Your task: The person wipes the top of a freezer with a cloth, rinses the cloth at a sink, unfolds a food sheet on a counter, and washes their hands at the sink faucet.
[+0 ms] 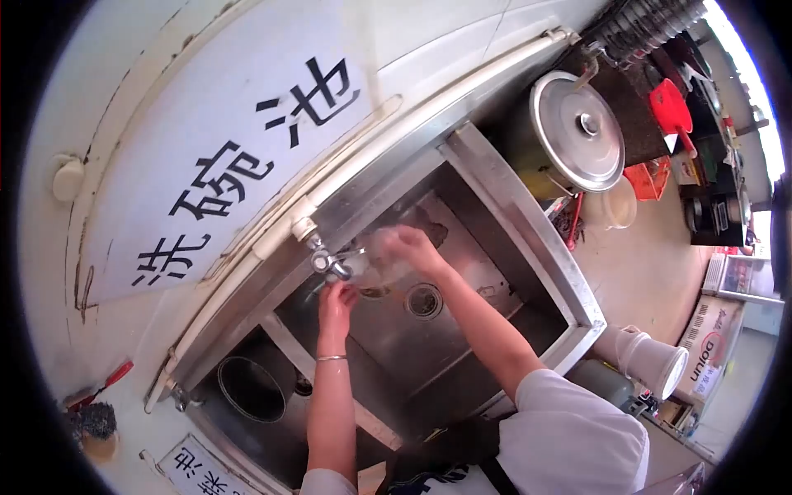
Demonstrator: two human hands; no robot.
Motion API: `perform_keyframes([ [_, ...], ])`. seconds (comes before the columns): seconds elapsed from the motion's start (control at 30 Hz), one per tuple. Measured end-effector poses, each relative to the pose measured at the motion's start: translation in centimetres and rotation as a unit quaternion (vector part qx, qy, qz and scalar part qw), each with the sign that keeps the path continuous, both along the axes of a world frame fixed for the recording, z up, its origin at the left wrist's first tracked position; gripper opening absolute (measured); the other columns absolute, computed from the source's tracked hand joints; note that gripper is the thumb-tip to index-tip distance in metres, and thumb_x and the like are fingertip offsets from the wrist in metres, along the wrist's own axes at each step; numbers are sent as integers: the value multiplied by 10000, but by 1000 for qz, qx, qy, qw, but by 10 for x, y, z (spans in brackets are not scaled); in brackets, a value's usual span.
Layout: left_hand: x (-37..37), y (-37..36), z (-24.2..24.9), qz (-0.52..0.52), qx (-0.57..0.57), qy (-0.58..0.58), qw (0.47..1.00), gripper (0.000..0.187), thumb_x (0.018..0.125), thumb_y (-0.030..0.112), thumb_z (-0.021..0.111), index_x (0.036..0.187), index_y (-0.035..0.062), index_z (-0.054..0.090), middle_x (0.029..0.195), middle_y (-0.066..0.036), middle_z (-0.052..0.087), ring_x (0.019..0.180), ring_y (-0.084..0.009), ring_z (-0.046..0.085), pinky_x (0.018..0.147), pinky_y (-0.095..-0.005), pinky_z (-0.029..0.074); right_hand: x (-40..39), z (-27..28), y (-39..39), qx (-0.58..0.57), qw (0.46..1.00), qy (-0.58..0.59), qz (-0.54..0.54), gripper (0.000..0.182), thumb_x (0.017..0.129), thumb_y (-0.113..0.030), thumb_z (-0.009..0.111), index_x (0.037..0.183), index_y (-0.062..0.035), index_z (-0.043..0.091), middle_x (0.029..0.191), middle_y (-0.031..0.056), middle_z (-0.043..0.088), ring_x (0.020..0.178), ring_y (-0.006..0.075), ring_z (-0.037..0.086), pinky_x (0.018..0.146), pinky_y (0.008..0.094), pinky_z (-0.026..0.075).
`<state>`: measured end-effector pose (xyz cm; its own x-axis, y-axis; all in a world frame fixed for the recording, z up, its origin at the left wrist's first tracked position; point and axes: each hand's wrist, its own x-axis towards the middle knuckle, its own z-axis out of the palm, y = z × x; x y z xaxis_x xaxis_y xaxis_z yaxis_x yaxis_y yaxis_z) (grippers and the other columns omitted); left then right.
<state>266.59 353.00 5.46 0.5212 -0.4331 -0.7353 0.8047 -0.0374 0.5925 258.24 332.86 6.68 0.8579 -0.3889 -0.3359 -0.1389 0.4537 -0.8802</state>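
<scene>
In the head view, my left hand is right under the chrome tap, its fingers curled by the spout. My right hand is to the right of the tap, closed and smeared by motion. A pale, translucent thing shows between the hands. Blur hides its kind, and both hands seem to grip it. Below them lies the steel sink with a round drain. A bracelet circles my left wrist.
A second basin on the left holds a dark round pot. Right of the sink stand a large lidded pot, a pale bucket and a white bucket. A scrubber hangs at lower left. A pipe runs along the wall.
</scene>
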Motion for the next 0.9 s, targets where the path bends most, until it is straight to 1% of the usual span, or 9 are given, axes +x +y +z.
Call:
perform_keyframes([
  [0.27, -9, -47, 19, 241, -299, 398, 833, 437, 837, 349, 424, 1134, 28, 439, 1057, -165, 516, 921, -242, 536, 836, -421, 430, -5, 47, 126, -322, 926, -183, 75, 178, 795, -234, 528, 813, -57, 542, 752, 102, 542, 694, 230, 538, 661, 320, 442],
  [0.3, -11, -36, -10, 243, -298, 400, 832, 437, 837, 349, 424, 1134, 28, 439, 1057, -165, 516, 921, -242, 536, 836, -421, 430, 3, 38, 118, -390, 907, -117, 107, 176, 771, -233, 545, 798, -59, 550, 760, 122, 557, 673, 253, 543, 633, 332, 450],
  [0.37, -16, -4, -87, 27, -318, -41, 947, 325, 830, 325, 431, 1001, 66, 527, 869, -74, 580, 807, -176, 570, 706, -364, 486, 30, 46, 81, -469, 836, 153, 241, 193, 697, -223, 601, 791, -57, 572, 736, 143, 589, 610, 271, 571, 566, 361, 462],
  [0.4, -10, -45, -3, 107, -106, 70, 986, 289, 813, 333, 452, 926, 83, 541, 801, -36, 572, 741, -156, 573, 625, -318, 498, 39, 21, 73, -470, 876, 103, 35, 162, 726, -252, 564, 714, -91, 567, 618, 114, 559, 544, 332, 545, 559, 381, 467],
  [0.5, -7, -37, -14, 100, -116, 116, 981, 312, 811, 400, 447, 889, 112, 541, 805, -12, 543, 704, -143, 543, 589, -266, 463, 39, 40, 67, -459, 885, 31, -78, 142, 645, -208, 623, 745, -110, 603, 697, 123, 592, 663, 313, 575, 602, 395, 461],
  [0.63, -7, -33, -16, 177, -179, 194, 948, 294, 808, 366, 439, 908, 109, 543, 845, -18, 558, 771, -151, 551, 651, -284, 473, 21, 22, 109, -472, 869, -143, 39, 129, 663, -251, 623, 696, -130, 595, 585, 88, 540, 636, 264, 576, 536, 382, 456],
  [0.7, -7, -12, -61, 88, -245, 88, 961, 285, 819, 343, 416, 931, 112, 540, 906, -19, 564, 841, -167, 548, 724, -318, 464, 31, 4, 84, -527, 831, 151, 95, 179, 620, -201, 624, 781, -125, 615, 673, 109, 584, 639, 289, 576, 581, 386, 457],
  [0.73, -13, -34, -10, 170, -53, 81, 981, 246, 807, 293, 474, 948, 108, 554, 857, -4, 575, 756, -134, 552, 658, -291, 463, 28, 15, 66, -528, 842, 104, 34, 179, 613, -227, 615, 761, -127, 611, 704, 106, 593, 629, 276, 577, 561, 380, 455],
  [0.9, -9, -17, -1, 150, -86, 148, 974, 265, 821, 272, 457, 1006, 94, 524, 943, -44, 562, 910, -202, 522, 779, -343, 426, 10, 37, 24, -526, 848, -13, -57, 209, 764, -220, 570, 653, -49, 526, 618, 133, 504, 634, 312, 523, 573, 392, 411],
])
